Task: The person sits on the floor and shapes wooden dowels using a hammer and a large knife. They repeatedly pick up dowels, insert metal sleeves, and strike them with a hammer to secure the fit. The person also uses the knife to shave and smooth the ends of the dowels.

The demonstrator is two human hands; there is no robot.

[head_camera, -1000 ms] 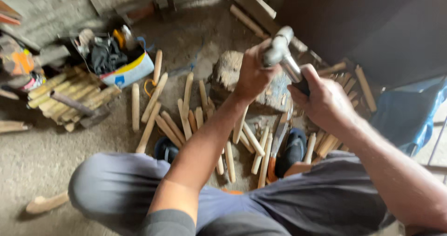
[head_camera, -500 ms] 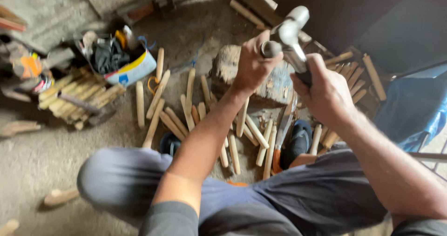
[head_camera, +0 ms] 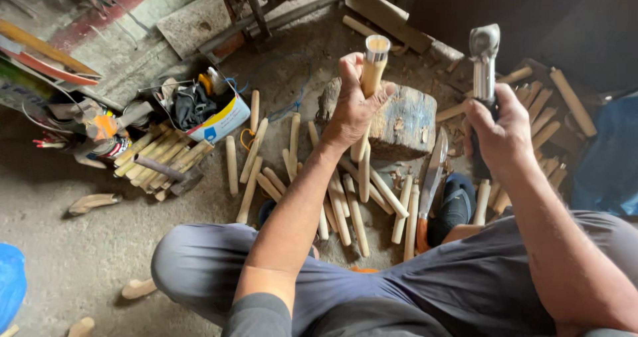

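Nearest, the person's grey-trousered knees (head_camera: 279,277) frame a concrete floor (head_camera: 80,257) strewn with pale round wooden sticks (head_camera: 345,211), which lie fanned between the legs and a rough dark wooden chopping block (head_camera: 405,124). Beside them a long knife with an orange handle (head_camera: 430,191) rests point-up against the block's near side. Above this, the left hand (head_camera: 352,108) is closed around a pale wooden handle with a metal ring at its top (head_camera: 371,68), held upright over the block's left edge. To its right, the right hand (head_camera: 502,131) is clenched on the dark grip of a grey metal hammer (head_camera: 484,54), its head raised, well apart from the handle. Farther left, a stacked bundle of more sticks (head_camera: 156,157) lies by an open cardboard box of dark odds and ends (head_camera: 206,108). Beyond, more sticks (head_camera: 551,104) lie heaped past the block.
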